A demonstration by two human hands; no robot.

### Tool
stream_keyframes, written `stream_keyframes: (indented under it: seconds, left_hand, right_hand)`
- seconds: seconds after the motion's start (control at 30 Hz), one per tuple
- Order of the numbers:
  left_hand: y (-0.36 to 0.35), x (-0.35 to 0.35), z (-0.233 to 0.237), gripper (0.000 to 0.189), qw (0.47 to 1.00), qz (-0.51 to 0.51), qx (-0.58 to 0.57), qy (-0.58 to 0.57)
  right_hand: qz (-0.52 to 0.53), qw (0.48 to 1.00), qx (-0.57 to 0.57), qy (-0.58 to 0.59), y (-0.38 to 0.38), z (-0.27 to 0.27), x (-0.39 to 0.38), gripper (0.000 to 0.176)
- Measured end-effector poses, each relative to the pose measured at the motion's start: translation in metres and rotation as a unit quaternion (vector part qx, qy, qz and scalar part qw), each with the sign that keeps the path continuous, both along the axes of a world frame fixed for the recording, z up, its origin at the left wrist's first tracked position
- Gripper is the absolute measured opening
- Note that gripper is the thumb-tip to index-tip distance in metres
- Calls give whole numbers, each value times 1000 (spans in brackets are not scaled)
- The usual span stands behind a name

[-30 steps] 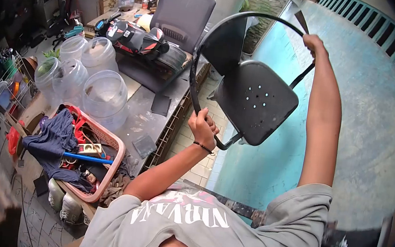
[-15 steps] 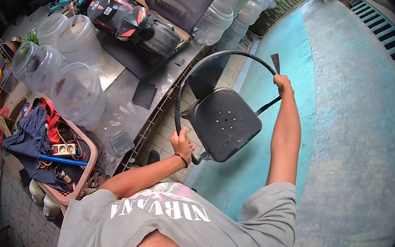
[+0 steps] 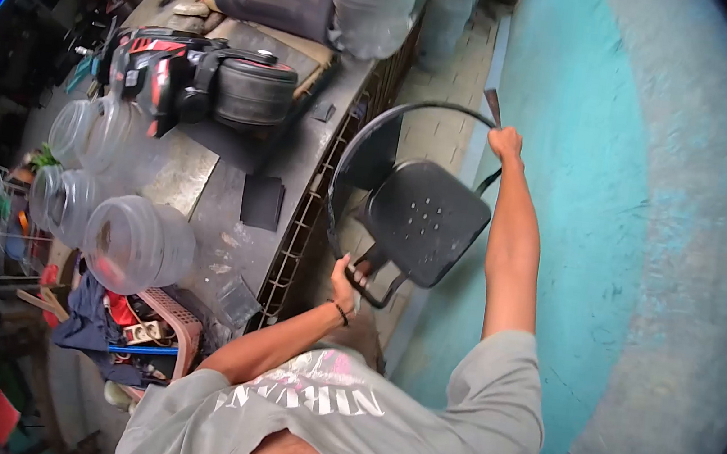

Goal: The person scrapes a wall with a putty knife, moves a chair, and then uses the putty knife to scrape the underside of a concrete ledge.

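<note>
Both of our hands are closed on the black metal chair [image 3: 423,221]: our left hand [image 3: 348,278] grips the low end of its curved frame, and our right hand [image 3: 505,142], arm stretched out, wraps the frame at the far side. The chair hangs tilted between them, just beside the edge of the cluttered table [image 3: 303,161] and above the teal floor [image 3: 578,253]. We judge the lift as done, since no leg seems to touch the ground. Setting the chair down is what remains. The clear jars [image 3: 139,245] and the pink basket [image 3: 175,317] lie well apart from our hands.
</note>
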State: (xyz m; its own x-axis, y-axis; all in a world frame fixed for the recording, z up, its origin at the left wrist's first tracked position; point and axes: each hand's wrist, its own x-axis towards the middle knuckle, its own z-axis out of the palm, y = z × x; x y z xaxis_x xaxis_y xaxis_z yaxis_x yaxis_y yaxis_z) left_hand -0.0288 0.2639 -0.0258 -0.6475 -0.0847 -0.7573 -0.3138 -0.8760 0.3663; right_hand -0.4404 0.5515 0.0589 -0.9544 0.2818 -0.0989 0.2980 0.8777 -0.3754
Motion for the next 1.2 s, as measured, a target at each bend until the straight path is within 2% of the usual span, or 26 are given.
stream_keyframes:
  seconds: [0.07,0.1,0.13,0.2,0.3,0.53,0.57,0.83,1.03,1.2]
  left_hand:
    - [10,-27,-1,45,999,-8,8,-35]
    - [10,-39,-15,48,999,-22,10,-39]
    - [7,-55,-36,51,996,-63,-13,-59]
    - [6,-82,-65,54,988,-100,-27,-116]
    - [17,-114,-87,59,970,-135,-25,-198]
    - [25,-145,-152,69,955,-165,22,-244]
    - [32,-149,-152,76,952,-157,-3,-264]
    - [31,-162,-165,111,928,-247,49,-275]
    - [28,-163,-178,84,924,-234,38,-301]
    - [11,-168,-188,68,911,-252,5,-327]
  right_hand:
    - [-4,998,-37,-53,14,-41,-22,46]
    - [34,999,3,-25,18,-77,-38,43]
    - [17,999,-24,-23,31,-101,-64,42]
    - [-10,997,-69,-43,23,-113,-59,42]
    - [-38,993,-61,-98,23,-149,-89,43]
    - [45,986,-84,-134,20,-205,-129,45]
    - [47,986,-91,-134,21,-206,-134,45]
    - [79,974,-125,-173,34,-258,-142,42]
    - [71,968,-139,-195,21,-253,-139,45]
    - [99,972,-120,-176,-1,-285,-137,55]
